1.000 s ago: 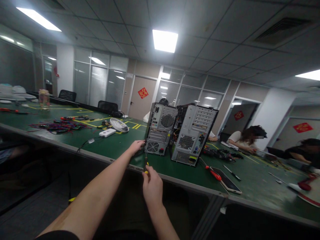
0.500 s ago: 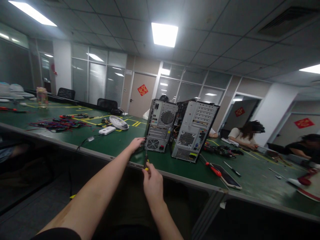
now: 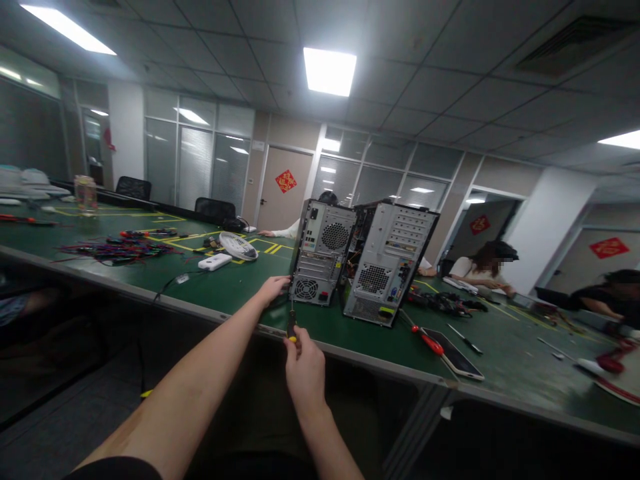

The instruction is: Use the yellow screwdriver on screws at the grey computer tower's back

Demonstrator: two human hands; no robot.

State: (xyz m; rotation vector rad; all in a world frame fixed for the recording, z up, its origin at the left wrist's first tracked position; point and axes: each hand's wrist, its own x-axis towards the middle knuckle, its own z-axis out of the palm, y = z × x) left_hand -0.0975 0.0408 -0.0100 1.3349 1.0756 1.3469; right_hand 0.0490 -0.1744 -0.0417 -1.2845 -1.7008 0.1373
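Observation:
In front of me stands a computer case, its back panel with fan grilles and ports turned towards me. My left hand lies against its lower left side, fingers stretched forward and their tips partly hidden. My right hand is closed around the handle of a black and yellow screwdriver. The thin shaft points up at the case's lower left rear corner; whether the tip sits in a screw is too small to tell. Close by on the right is a second computer case, also back side forward.
On the green table lie a cable bundle, a white power strip and a white racket-like object to the left. Rightward are a red-handled screwdriver, a tablet-like device and tangled cables. Other people sit across the table.
Behind the nearer case, another person's sleeve and hand have come out over the table. The person at right has shifted their head and hands. My own hands have hardly moved.

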